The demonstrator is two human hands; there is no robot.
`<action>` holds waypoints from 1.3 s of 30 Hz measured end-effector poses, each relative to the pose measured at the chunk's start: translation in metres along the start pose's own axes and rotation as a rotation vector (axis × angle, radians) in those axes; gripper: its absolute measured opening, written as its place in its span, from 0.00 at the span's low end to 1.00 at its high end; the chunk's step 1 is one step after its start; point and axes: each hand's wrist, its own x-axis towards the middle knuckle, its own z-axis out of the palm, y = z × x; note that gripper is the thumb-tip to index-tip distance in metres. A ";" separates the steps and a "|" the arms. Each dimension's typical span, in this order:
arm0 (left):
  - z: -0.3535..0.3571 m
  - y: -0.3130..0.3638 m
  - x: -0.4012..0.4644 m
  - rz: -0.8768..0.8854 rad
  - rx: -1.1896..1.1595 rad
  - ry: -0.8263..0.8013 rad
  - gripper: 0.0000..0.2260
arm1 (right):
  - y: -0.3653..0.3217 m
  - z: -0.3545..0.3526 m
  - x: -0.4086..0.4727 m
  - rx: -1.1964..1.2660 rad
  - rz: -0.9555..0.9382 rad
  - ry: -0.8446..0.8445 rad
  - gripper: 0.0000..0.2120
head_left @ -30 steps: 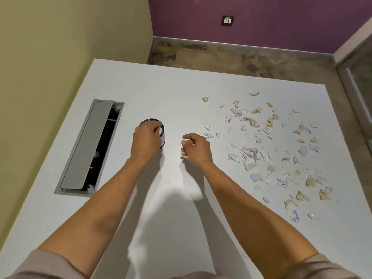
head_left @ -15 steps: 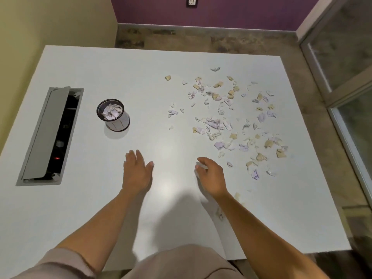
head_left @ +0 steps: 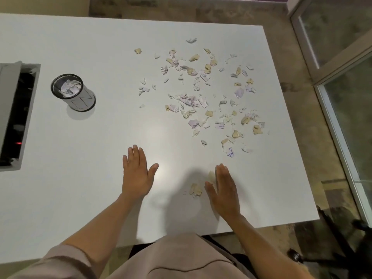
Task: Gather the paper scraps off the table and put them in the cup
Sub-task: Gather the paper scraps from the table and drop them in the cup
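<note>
Dozens of torn paper scraps (head_left: 203, 101), tan, white and pale lilac, are seen strewn over the right half of a white rectangular table (head_left: 84, 162), well apart from the small round dark-rimmed cup (head_left: 73, 92) standing upright near the left side, beside a grey recessed cable box (head_left: 12, 115); some crumpled scraps are already visible inside the cup; the left hand (head_left: 136, 174) is laid flat near the front edge, palm down, fingers extended and close together, thumb spread, nothing held; the right hand (head_left: 223, 190) is set on its edge with fingers straight and together, also empty, just beside a small cluster of tan scraps (head_left: 196, 190) lying between the two hands; whether the right fingers touch the nearest piece cannot be told. The step in hand is judged to be the sweeping together of a fresh batch, with most of the task left; the next move calls for the loose cluster to be pushed against the left palm, pinched up without stray bits being dropped, and carried across to the cup; light pieces could be scattered by a hasty sweep.
</note>
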 end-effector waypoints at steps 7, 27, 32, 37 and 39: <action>0.026 0.050 -0.007 0.089 0.047 0.015 0.35 | 0.007 0.019 -0.013 -0.266 -0.107 -0.202 0.38; 0.045 0.079 -0.015 0.137 0.077 0.069 0.32 | 0.065 -0.038 0.087 -0.147 0.162 0.192 0.34; 0.045 0.080 -0.015 0.136 0.075 0.073 0.32 | 0.070 -0.033 0.106 -0.096 0.073 0.114 0.38; 0.045 0.080 -0.015 0.134 0.073 0.074 0.32 | 0.055 -0.025 0.103 -0.140 -0.210 0.018 0.33; 0.045 0.080 -0.015 0.137 0.069 0.079 0.33 | 0.053 -0.025 0.102 -0.039 -0.243 0.055 0.30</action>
